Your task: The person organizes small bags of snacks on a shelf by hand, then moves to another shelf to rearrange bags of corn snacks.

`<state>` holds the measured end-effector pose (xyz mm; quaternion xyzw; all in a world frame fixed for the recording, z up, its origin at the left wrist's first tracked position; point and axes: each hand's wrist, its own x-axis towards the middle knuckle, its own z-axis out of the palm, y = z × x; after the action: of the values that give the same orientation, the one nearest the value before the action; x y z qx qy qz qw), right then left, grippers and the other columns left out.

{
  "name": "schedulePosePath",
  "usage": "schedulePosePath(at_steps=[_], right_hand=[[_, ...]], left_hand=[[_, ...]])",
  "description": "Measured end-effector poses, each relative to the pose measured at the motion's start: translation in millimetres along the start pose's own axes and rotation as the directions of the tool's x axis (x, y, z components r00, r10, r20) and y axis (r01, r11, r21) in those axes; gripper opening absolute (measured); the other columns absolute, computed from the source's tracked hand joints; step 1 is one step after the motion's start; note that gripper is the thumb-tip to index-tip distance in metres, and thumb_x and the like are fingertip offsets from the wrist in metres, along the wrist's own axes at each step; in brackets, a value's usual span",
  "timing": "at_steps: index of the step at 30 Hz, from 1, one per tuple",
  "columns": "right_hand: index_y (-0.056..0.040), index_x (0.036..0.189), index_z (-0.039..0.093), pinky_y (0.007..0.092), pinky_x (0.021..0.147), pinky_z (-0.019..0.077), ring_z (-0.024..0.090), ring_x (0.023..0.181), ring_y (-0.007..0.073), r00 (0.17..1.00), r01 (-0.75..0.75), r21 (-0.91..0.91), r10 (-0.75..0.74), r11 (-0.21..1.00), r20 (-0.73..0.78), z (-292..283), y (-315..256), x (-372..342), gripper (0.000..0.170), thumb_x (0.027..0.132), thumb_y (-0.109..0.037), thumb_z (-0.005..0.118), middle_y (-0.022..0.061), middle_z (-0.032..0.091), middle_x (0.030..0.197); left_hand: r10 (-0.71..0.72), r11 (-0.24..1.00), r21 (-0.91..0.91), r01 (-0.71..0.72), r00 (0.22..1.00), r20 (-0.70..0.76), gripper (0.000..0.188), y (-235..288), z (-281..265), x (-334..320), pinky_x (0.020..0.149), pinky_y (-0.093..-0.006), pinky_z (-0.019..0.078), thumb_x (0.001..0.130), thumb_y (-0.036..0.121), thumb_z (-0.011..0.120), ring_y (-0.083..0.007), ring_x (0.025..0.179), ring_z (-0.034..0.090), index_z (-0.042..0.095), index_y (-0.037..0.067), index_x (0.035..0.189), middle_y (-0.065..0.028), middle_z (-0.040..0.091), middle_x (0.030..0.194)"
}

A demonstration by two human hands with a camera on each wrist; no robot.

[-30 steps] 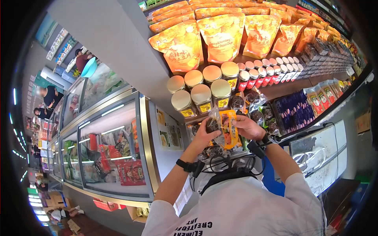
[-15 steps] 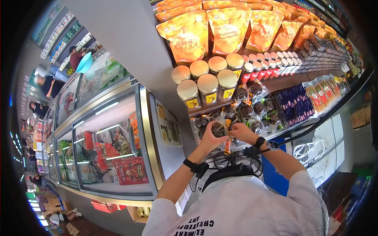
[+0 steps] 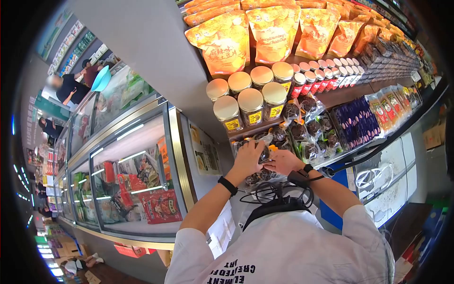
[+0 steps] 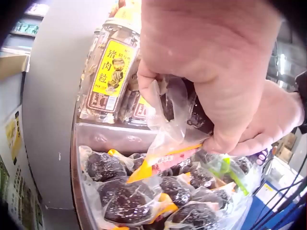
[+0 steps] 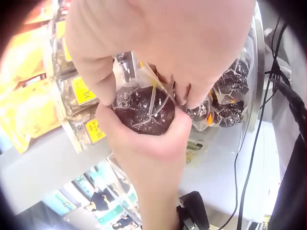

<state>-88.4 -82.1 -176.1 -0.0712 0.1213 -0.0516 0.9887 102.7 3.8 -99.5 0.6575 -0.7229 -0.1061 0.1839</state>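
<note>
My left hand (image 3: pixel 249 160) grips and partly hides a glossy dark ball (image 5: pixel 144 116) in clear plastic wrap (image 4: pixel 165 141); whether my right hand (image 3: pixel 284 162), beside it, pinches the wrap I can't tell. Wrapped dark balls (image 4: pixel 125 201) lie below in a clear plastic tray (image 4: pixel 108 138); gold-lidded jars (image 3: pixel 250 106) stand beyond, a gold-edged glass case (image 3: pixel 183 165) to the left.

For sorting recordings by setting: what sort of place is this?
Most likely a food shop: orange pouches stand in rows, lidded jars stand grouped in front of them, and a glass display case holds packaged goods.
</note>
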Motion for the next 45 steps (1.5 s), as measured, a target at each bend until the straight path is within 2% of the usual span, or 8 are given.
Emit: schedulePosePath(at_steps=[5, 9, 19, 25, 31, 37, 39, 45], right_hand=[[-0.0005, 0.131, 0.038, 0.0442, 0.104, 0.0352, 0.044, 0.122, 0.0295, 0.937, 0.195, -0.562, -0.322, 0.804, -0.135, -18.1, -3.2, -24.8, 0.039, 0.094, -0.014, 0.038, 0.0155, 0.048, 0.130], [0.0000, 0.134, 0.036, 0.0443, 0.104, 0.0351, 0.041, 0.127, 0.0308, 0.846, 0.321, -0.192, -0.372, 0.927, -0.382, 6.5, -13.1, -82.6, 0.045, 0.096, -0.022, 0.041, 0.0139, 0.039, 0.140], [-0.0028, 0.137, 0.036, 0.0461, 0.098, 0.0370, 0.045, 0.121, 0.0327, 0.416, 0.663, -0.242, -0.617, 0.709, -0.668, -22.0, 6.4, -198.6, 0.060, 0.087, -0.031, 0.053, 0.0164, 0.042, 0.139], [-0.0070, 0.136, 0.039, 0.0437, 0.094, 0.0394, 0.049, 0.118, 0.0279, 0.420, 0.622, -0.245, -0.581, 0.744, -0.697, -46.7, 12.4, -216.3, 0.055, 0.092, -0.039, 0.045, 0.0130, 0.045, 0.137], [-0.0067, 0.132, 0.044, 0.0416, 0.086, 0.0453, 0.055, 0.109, 0.0273, 0.414, 0.535, -0.318, -0.571, 0.783, -0.709, -56.5, -1.9, -224.7, 0.051, 0.092, -0.039, 0.047, 0.0131, 0.050, 0.131], [-0.0073, 0.113, 0.054, 0.0395, 0.085, 0.0457, 0.059, 0.095, 0.0221, 0.410, 0.513, -0.268, -0.506, 0.816, -0.759, -48.1, -37.3, -222.9, 0.026, 0.091, -0.020, 0.045, 0.0078, 0.064, 0.100], [0.0002, 0.124, 0.048, 0.0427, 0.083, 0.0470, 0.058, 0.101, 0.0295, 0.575, 0.589, -0.320, -0.663, 0.742, -0.479, -85.5, -48.4, -228.6, 0.051, 0.085, -0.029, 0.059, 0.0159, 0.058, 0.116], [0.0010, 0.122, 0.048, 0.0439, 0.093, 0.0453, 0.057, 0.104, 0.0319, 0.638, 0.537, -0.391, -0.664, 0.747, -0.391, -84.3, -113.6, -199.0, 0.041, 0.088, -0.021, 0.057, 0.0192, 0.055, 0.118]], left_hand=[[0.010, 0.984, 0.179, -0.025, 0.997, 0.081, 0.073, -40.7, 18.1, 9.2, 0.077, -0.0437, 0.0440, 0.054, 0.017, 0.079, -0.0326, 0.091, 0.054, 0.045, 0.010, 0.118, -0.0150, 0.050, 0.102], [0.086, 0.899, 0.424, -0.113, 0.993, 0.082, 0.072, -59.6, 33.4, 15.2, 0.079, -0.0416, 0.0425, 0.058, 0.016, 0.077, -0.0319, 0.095, 0.051, 0.045, 0.009, 0.122, -0.0157, 0.049, 0.108], [0.128, 0.816, 0.555, -0.160, 0.987, 0.096, 0.052, -62.6, 56.9, 19.5, 0.077, -0.0386, 0.0407, 0.071, 0.008, 0.062, -0.0276, 0.089, 0.050, 0.047, 0.010, 0.121, -0.0140, 0.050, 0.105], [-0.014, 0.983, 0.179, -0.045, 0.948, 0.317, 0.070, -73.4, 45.8, 33.2, 0.089, -0.0447, 0.0384, 0.072, 0.023, 0.071, -0.0353, 0.105, 0.048, 0.039, 0.006, 0.132, -0.0181, 0.046, 0.113], [0.107, 0.872, 0.450, -0.195, 0.971, 0.214, 0.063, -59.5, 46.0, 33.8, 0.094, -0.0393, 0.0335, 0.077, 0.032, 0.067, -0.0285, 0.112, 0.042, 0.045, -0.004, 0.125, -0.0135, 0.048, 0.114], [-0.145, 0.928, 0.369, 0.049, 0.961, 0.236, 0.048, -58.5, 64.4, 26.7, 0.092, -0.0425, 0.0387, 0.079, 0.023, 0.064, -0.0328, 0.108, 0.048, 0.049, -0.003, 0.116, -0.0167, 0.047, 0.121], [-0.094, 0.923, 0.379, 0.063, 0.993, 0.064, 0.041, -66.5, 78.2, 20.6, 0.090, -0.0438, 0.0409, 0.078, 0.017, 0.063, -0.0341, 0.102, 0.051, 0.050, -0.002, 0.113, -0.0184, 0.046, 0.121], [-0.101, 0.917, 0.390, 0.082, 0.994, 0.029, 0.041, -56.1, 74.9, 25.1, 0.092, -0.0454, 0.0391, 0.075, 0.010, 0.058, -0.0339, 0.106, 0.048, 0.050, -0.001, 0.114, -0.0181, 0.046, 0.122]])
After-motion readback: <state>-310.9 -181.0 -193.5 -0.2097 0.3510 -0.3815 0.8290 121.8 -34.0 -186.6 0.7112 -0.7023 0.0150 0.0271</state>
